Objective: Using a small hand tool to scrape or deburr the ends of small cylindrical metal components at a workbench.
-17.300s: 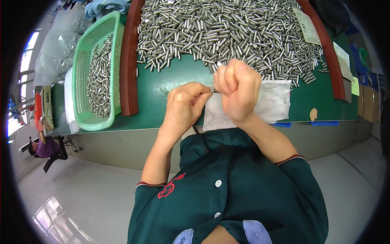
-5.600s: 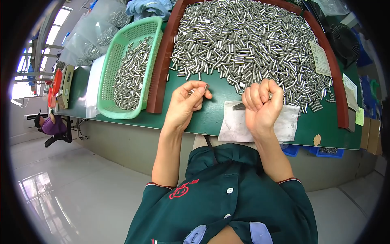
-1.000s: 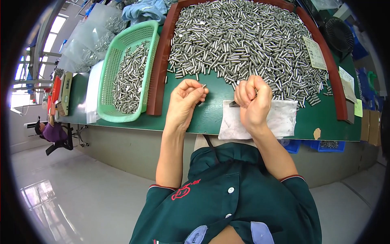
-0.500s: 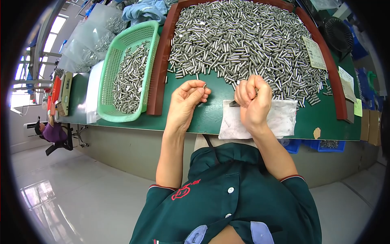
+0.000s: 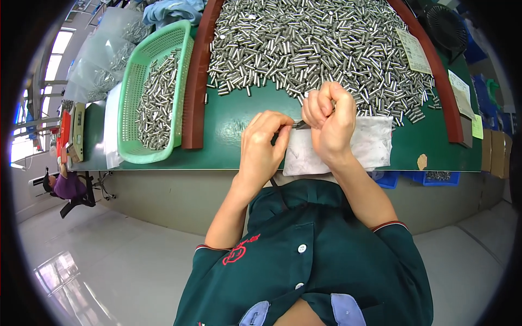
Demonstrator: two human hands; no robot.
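My left hand [image 5: 263, 141] is pinched, its fingertips on a small metal pin [image 5: 297, 123] that is mostly hidden. Beside it my right hand [image 5: 334, 125] is closed with its palm side turned up. A flat dark grey piece [image 5: 303, 126] sticks out from under that hand toward the left fingertips; its kind is hidden. Under the right wrist lies a stained white cloth [image 5: 372, 144]. Just beyond both hands a large heap of short shiny metal pins [image 5: 310, 49] covers the green table [image 5: 225, 122].
Dark red rails [image 5: 194, 108] border the heap. At the left stands a green basket [image 5: 126, 108] partly filled with pins, with clear bags [image 5: 89, 73] behind it. A black fan [image 5: 446, 32] stands at the far right. A person in purple [image 5: 69, 186] sits far left.
My left hand has moved right and turned palm down, bringing its fingertips to the dark grey piece. The right hand stays closed beside it. The whole view has shifted slightly.
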